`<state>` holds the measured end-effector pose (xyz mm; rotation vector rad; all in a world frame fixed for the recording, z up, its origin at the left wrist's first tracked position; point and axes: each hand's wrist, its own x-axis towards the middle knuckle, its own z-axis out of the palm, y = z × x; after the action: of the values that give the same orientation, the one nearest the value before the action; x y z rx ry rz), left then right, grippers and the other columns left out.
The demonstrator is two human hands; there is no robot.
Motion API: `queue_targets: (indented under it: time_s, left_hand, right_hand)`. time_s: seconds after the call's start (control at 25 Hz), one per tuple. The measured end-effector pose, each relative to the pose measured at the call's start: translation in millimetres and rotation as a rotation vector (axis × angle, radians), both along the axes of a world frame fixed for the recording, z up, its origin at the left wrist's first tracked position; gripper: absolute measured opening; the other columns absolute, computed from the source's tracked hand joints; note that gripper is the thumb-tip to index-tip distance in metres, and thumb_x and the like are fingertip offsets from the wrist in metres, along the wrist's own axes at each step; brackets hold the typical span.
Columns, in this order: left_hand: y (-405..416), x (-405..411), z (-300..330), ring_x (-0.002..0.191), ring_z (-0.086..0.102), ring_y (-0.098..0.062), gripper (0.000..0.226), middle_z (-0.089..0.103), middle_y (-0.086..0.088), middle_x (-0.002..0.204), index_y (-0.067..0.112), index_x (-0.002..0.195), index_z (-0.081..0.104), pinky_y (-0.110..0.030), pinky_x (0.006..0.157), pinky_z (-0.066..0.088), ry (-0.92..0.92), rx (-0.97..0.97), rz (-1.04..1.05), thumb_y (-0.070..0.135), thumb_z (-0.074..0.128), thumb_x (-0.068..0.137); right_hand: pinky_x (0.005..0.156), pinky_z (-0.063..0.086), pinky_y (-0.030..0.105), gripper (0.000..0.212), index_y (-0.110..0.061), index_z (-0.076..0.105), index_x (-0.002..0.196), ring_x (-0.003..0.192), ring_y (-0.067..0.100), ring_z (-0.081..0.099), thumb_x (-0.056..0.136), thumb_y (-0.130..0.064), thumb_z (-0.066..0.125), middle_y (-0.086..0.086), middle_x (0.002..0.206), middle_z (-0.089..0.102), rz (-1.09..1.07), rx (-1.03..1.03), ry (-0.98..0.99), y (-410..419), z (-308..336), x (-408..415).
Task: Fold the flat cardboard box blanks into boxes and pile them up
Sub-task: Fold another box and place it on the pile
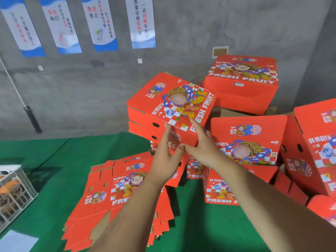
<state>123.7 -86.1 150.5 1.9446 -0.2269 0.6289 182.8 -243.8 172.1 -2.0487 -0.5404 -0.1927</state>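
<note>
Reaching forward, both hands met at the near face of a folded red box (169, 99) on top of a stack. The left hand (164, 159) had straight fingers laid flat against that face, fingertips at the lid's lower edge. The right hand (201, 144) also had its fingers extended, the index finger touching the lid edge near the words "FRESH FRUIT", and its thumb met the left thumb below the box. Neither hand was curled round anything.

The box sat tilted on two more boxes (143, 128) of the same print. Behind it to the right another box (241, 82) stood higher up against the grey wall (181, 42). More boxes (249, 140) were heaped at the right, some on their sides.

Under the left forearm lay a fanned stack of flat blanks (101, 193) on a green table (49, 160).

A grey crate (14, 191) stood at the left edge of the table. Four white and blue posters (101, 24) with Chinese writing hung on the wall.
</note>
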Motion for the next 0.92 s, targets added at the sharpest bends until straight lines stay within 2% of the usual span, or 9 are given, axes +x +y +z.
queue_targets:
  time_s: [0.16,0.24,0.4,0.48,0.64,0.72,0.8,0.88,0.92]
  left_hand:
    - [22.2,10.2,5.9,0.152,0.028,-0.021,0.109,0.027,-0.006,0.165,0.023,0.165,0.01,-0.049,0.124,0.027,0.096,-0.482,0.475,0.041,0.08,0.084]
    - [43.6,14.7,7.4,0.151,0.032,-0.017,0.114,0.026,-0.005,0.167,0.027,0.165,-0.002,-0.049,0.125,0.028,0.105,-0.703,0.377,0.041,0.08,0.087]
    - [40.6,15.8,6.9,0.154,0.028,-0.008,0.084,0.026,0.004,0.169,0.028,0.164,0.021,-0.04,0.127,0.026,0.013,-0.526,0.259,0.03,0.072,0.097]
    - [46.2,25.6,18.6,0.156,0.017,-0.005,0.073,0.016,0.004,0.172,0.028,0.162,0.03,-0.035,0.127,0.021,0.031,-0.386,0.253,0.023,0.067,0.1]
    - [62.9,31.0,43.9,0.148,0.037,-0.002,0.061,0.041,0.007,0.161,0.022,0.156,0.044,-0.035,0.124,0.031,-0.139,-0.373,0.278,0.017,0.06,0.097]
    - [56.0,28.4,43.2,0.15,0.022,0.01,0.061,0.026,0.005,0.168,0.024,0.155,0.045,-0.015,0.119,0.025,-0.221,-0.222,0.38,0.021,0.058,0.096]
    - [49.8,35.0,37.0,0.148,0.012,0.018,0.066,0.011,0.003,0.171,0.024,0.159,0.038,-0.001,0.11,0.024,-0.151,-0.094,0.339,0.016,0.059,0.097]
    - [56.2,52.0,53.7,0.152,0.027,0.001,0.065,0.019,0.003,0.169,0.026,0.159,0.037,-0.015,0.117,0.03,0.175,0.05,0.055,0.011,0.059,0.099]
    - [60.2,60.2,63.4,0.148,0.038,-0.008,0.063,0.032,0.003,0.165,0.026,0.158,0.04,-0.02,0.115,0.033,0.343,0.214,-0.053,0.012,0.06,0.1]
  right_hand:
    - [0.082,0.056,0.028,0.066,-0.04,0.039,0.157,0.092,0.007,0.067,0.1,-0.027,0.069,-0.01,0.11,0.071,-0.085,-0.041,-0.184,-8.5,-3.2,-2.6]
    - [0.058,0.041,0.01,0.062,-0.039,0.043,0.156,0.061,-0.004,0.055,0.1,-0.028,0.068,-0.027,0.07,0.057,-0.058,-0.05,-0.225,-9.1,-9.3,-7.3]
    - [0.053,0.033,0.015,0.055,-0.033,0.052,0.151,0.051,-0.002,0.046,0.1,-0.024,0.068,-0.026,0.053,0.048,-0.086,0.035,-0.308,-5.9,-1.2,-0.5]
    - [0.06,0.034,0.024,0.05,-0.027,0.056,0.148,0.054,0.003,0.042,0.1,-0.019,0.067,-0.027,0.055,0.049,-0.115,0.053,-0.357,-5.6,20.5,14.8]
    - [0.066,0.039,0.018,0.045,-0.032,0.056,0.146,0.06,-0.002,0.044,0.102,-0.024,0.063,-0.034,0.062,0.051,-0.116,0.073,-0.416,-2.6,61.0,29.3]
    - [0.062,0.034,0.01,0.046,-0.037,0.053,0.146,0.059,-0.003,0.047,0.102,-0.027,0.062,-0.039,0.066,0.052,-0.104,0.081,-0.49,5.0,69.1,25.6]
    - [0.066,0.04,0.022,0.05,-0.037,0.05,0.149,0.066,0.008,0.051,0.102,-0.024,0.062,-0.025,0.075,0.063,-0.142,0.038,-0.55,9.6,77.4,32.3]
    - [0.091,0.047,0.035,0.061,-0.028,0.037,0.159,0.115,0.025,0.062,0.103,-0.014,0.058,0.005,0.133,0.067,-0.234,-0.06,-0.426,8.1,91.7,53.9]
    - [0.107,0.041,0.041,0.067,-0.023,0.027,0.163,0.14,0.033,0.047,0.103,-0.011,0.055,0.017,0.158,0.045,-0.291,-0.106,-0.277,5.2,97.7,63.6]
